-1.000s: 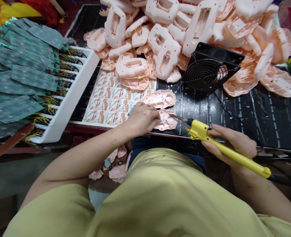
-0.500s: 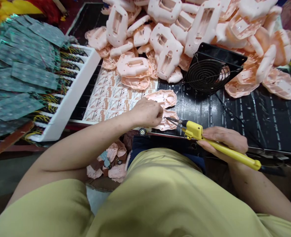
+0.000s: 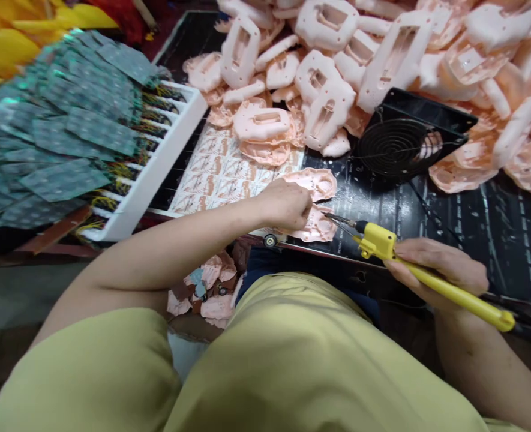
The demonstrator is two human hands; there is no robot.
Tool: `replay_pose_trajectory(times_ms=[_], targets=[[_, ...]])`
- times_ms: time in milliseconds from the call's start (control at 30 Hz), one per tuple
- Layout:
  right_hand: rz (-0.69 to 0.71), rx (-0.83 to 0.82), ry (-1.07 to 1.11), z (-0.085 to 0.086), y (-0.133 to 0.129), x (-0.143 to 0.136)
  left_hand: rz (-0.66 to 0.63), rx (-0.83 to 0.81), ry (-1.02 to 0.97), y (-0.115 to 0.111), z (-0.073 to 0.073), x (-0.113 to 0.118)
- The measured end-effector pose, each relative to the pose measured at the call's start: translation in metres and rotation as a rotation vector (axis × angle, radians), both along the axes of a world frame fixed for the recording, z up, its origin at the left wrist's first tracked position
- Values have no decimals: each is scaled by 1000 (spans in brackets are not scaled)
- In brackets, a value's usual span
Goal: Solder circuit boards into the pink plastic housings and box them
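Note:
My left hand (image 3: 287, 204) is closed over a pale pink plastic shell half (image 3: 323, 224) lying hollow side up near the table's front edge. Its fingertips point down into the shell, and what they pinch is hidden. My right hand (image 3: 443, 270) is wrapped round the handle of a yellow soldering gun (image 3: 380, 241). The gun's thin dark tip and a feed tube reach left to the shell, close to my left fingers; whether the tip touches it I cannot tell. Just behind lies a second pink shell half (image 3: 321, 183), partly under my left hand.
Many pink shells (image 3: 330, 114) are heaped at the back. A black fan (image 3: 395, 147) stands right of centre. On the left, a white rack (image 3: 157, 162) holds wired green circuit boards (image 3: 98, 132). A small speaker-like disc (image 3: 270, 240) sits at the front edge; a printed sheet (image 3: 202, 186) lies beneath my left arm.
The whole view has shifted, so the scene sits further right. The soldering gun has drawn slightly right relative to the shell. My left hand stays closed at the same shell.

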State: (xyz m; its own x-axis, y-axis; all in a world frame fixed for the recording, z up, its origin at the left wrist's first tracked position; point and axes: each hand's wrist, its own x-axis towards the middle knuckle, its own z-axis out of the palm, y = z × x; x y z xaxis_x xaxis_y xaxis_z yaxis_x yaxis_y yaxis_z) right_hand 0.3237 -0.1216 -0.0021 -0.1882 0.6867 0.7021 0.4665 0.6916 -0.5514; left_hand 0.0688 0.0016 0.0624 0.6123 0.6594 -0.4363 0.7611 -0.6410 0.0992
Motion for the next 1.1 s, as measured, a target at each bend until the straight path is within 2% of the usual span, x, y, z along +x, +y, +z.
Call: replay_pose_trajectory(times_ms=[167, 433, 800, 867, 967, 1100], targets=[[-10, -73, 35, -4, -2, -5, 12, -34, -12, -4, 5, 0], [61, -40, -42, -5, 6, -6, -4, 4, -29, -4, 0, -6], [192, -55, -100, 9, 19, -4, 4, 1, -27, -1, -2, -2], [168, -23, -54, 8, 19, 0, 0, -5, -17, 0, -1, -1], [57, 20, 40, 4, 15, 5, -10, 0, 7, -1, 1, 1], [-43, -21, -15, -5, 7, 10, 4, -18, 32, -4, 4, 3]])
